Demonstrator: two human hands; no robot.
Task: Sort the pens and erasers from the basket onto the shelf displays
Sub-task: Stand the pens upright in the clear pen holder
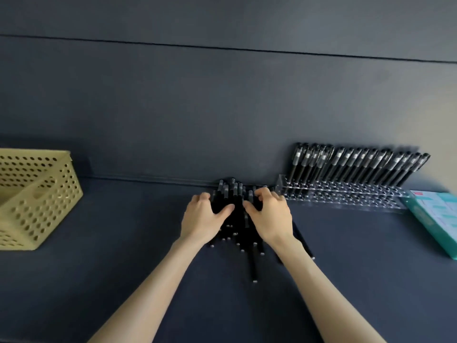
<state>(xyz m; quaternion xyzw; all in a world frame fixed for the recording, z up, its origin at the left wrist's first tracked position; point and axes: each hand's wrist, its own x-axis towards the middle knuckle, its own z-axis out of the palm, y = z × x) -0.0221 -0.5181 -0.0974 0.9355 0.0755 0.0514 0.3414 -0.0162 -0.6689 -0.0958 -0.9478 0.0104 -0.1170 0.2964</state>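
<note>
A loose heap of black pens [238, 233] lies on the shelf [123, 243] against its back edge, about midway along and just left of the clear rack [346, 198]. The left hand [205, 219] and right hand [269, 219] sit on top of the heap, one on each flank. The fingers [205, 198] of both curl down over the barrels, and the thumbs point in toward each other, so both hands grip the pile as a bundle.

The pens look light, stiff and smooth, so they are likely to roll and slip out of a slack hold. Several already splay toward the front edge. Squeezing the bundle at mid-barrel from both sides should hold it, and single pens are best pinched near the cap.

The racked pens [358, 164] stand tilted along the rack's back row, leaning on the wall [222, 107], and the front holes are unfilled. The basket [37, 201] sits at the left end, well apart from the heap. A teal box [435, 219] lies at the right end, and its contents cannot be told. No erasers are visible.
</note>
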